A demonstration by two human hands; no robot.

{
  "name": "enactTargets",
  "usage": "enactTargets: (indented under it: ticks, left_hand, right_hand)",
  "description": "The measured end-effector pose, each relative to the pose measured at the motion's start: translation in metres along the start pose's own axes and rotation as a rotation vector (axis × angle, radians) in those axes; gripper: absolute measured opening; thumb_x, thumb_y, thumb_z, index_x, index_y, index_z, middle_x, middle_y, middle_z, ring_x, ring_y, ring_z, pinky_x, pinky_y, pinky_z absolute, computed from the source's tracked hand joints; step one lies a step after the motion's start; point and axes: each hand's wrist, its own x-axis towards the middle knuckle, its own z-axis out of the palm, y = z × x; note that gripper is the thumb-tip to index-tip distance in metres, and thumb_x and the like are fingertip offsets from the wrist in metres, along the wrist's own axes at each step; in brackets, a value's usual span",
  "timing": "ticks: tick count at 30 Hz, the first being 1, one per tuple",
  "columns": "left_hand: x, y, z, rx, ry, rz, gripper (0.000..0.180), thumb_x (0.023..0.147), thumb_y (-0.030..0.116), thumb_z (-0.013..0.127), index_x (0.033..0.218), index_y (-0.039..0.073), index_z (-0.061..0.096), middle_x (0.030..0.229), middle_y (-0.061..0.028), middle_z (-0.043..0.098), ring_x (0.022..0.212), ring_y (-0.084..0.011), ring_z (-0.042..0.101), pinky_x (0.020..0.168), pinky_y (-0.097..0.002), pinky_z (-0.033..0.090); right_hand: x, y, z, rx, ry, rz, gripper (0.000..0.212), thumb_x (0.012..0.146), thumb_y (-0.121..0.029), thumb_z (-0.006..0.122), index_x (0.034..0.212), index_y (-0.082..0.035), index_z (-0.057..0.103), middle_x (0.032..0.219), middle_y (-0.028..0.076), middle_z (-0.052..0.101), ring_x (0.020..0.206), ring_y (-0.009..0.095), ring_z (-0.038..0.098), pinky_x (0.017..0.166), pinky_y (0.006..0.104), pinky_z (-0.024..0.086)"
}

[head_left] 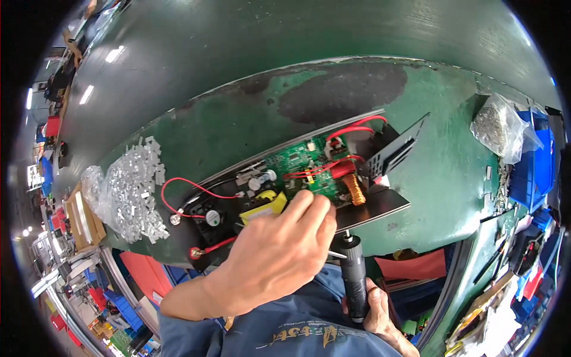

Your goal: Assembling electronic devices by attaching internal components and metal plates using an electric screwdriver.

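Note:
An opened electronic device with a black metal housing lies slantwise on the bench before me. Inside are a green circuit board, a copper coil, red wires and a piece of yellow tape. Bent over the housing's near edge, my left hand has its fingers curled down at the board; their tips and whatever they pinch are hidden. A thin silver tip pokes out beside this hand. Lower right, my right hand grips a black electric screwdriver, its bit pointing up at the housing's near edge.
A heap of small silver metal pieces spills from a clear bag at the left. To the far right sit a clear bag of small parts and a blue bin. A raised slotted panel stands at the device's right end.

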Motion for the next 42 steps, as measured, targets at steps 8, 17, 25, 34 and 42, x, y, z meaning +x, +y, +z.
enactTargets:
  ticks: [8, 17, 25, 34, 42]
  left_hand:
    - [-0.006, -0.008, -0.005, -0.006, -0.007, 0.03, 0.031, 0.078, 0.016, 0.064, 0.104, 0.0, 0.067, 0.092, -0.0034, 0.055, 0.086, -0.0157, 0.06, 0.058, -0.0263, 0.054]
    - [-0.051, -0.004, -0.012, -0.184, 0.453, -0.067, 0.027, 0.077, 0.013, 0.075, 0.103, 0.01, 0.071, 0.096, -0.0013, 0.067, 0.083, -0.0159, 0.066, 0.058, -0.0281, 0.053]
    - [-0.183, -0.091, 0.005, -0.084, 0.772, -0.783, 0.017, 0.083, 0.008, 0.081, 0.099, 0.009, 0.076, 0.098, -0.0057, 0.069, 0.077, -0.0238, 0.07, 0.066, -0.0348, 0.057]
    - [-0.21, -0.106, 0.043, -0.105, 0.744, -0.832, 0.015, 0.088, 0.016, 0.076, 0.1, 0.009, 0.072, 0.099, -0.0056, 0.066, 0.083, -0.0269, 0.071, 0.069, -0.0368, 0.056]
    - [-0.221, -0.124, 0.055, 0.084, 0.798, -0.742, 0.018, 0.087, 0.011, 0.072, 0.105, 0.014, 0.07, 0.104, -0.0004, 0.064, 0.084, -0.0228, 0.07, 0.066, -0.0357, 0.057]
  right_hand:
    - [0.021, 0.017, -0.014, 0.546, -0.476, 0.3, 0.095, 0.099, -0.076, 0.023, 0.141, 0.004, 0.051, 0.051, 0.012, 0.05, 0.044, 0.022, 0.041, 0.061, 0.038, 0.038]
    - [-0.013, 0.052, -0.051, 0.196, 0.46, -0.316, 0.082, 0.098, -0.071, 0.04, 0.14, -0.002, 0.053, 0.09, 0.003, 0.062, 0.067, 0.014, 0.058, 0.053, 0.0257, 0.042]
    - [-0.002, -0.081, -0.058, -0.577, 0.888, -0.344, 0.061, 0.101, -0.036, 0.064, 0.146, 0.003, 0.049, 0.114, 0.008, 0.061, 0.093, 0.015, 0.056, 0.083, 0.0269, 0.046]
    - [0.043, -0.144, -0.072, -1.285, 0.961, -1.047, 0.037, 0.105, -0.023, 0.06, 0.135, -0.002, 0.062, 0.126, 0.015, 0.064, 0.094, 0.021, 0.06, 0.078, 0.0329, 0.052]
    - [0.063, -0.124, 0.028, -1.173, 0.544, -1.172, 0.028, 0.103, -0.011, 0.06, 0.127, 0.001, 0.064, 0.121, 0.013, 0.064, 0.095, 0.021, 0.059, 0.083, 0.0342, 0.05]
